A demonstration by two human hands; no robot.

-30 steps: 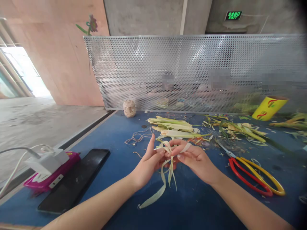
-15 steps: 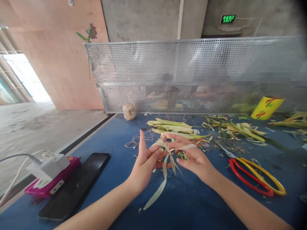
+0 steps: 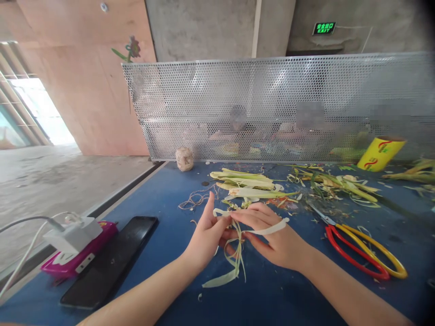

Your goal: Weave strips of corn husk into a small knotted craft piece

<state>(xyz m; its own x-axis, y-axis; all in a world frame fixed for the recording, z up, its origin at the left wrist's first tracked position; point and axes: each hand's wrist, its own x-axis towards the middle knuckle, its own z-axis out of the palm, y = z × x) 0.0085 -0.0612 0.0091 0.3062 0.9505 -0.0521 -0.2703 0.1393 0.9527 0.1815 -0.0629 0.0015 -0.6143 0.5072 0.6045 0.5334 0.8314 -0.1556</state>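
Observation:
Over the blue table point(image 3: 278, 294), both my hands meet on a small bunch of pale leaf strips point(image 3: 234, 260). My left hand point(image 3: 207, 233) pinches the bunch near its top, with the index finger sticking up. My right hand point(image 3: 275, 233) pinches one flat strip point(image 3: 272, 228) that runs across its fingers toward the right. The loose ends hang down and curl onto the table below my hands.
Red and yellow scissors point(image 3: 360, 249) lie at the right. Piles of green-white leaves point(image 3: 248, 183) and scraps point(image 3: 336, 183) sit behind my hands, with loose twine point(image 3: 193, 199) and a twine ball point(image 3: 184, 158). A black phone point(image 3: 112, 260), a pink device point(image 3: 78, 253) and a yellow roll point(image 3: 380, 153) stand around. People sit behind the perforated screen point(image 3: 272, 108).
My hands have come lower and closer together. The right hand has drawn one strip out sideways to the right, and the hanging ends now rest on the table.

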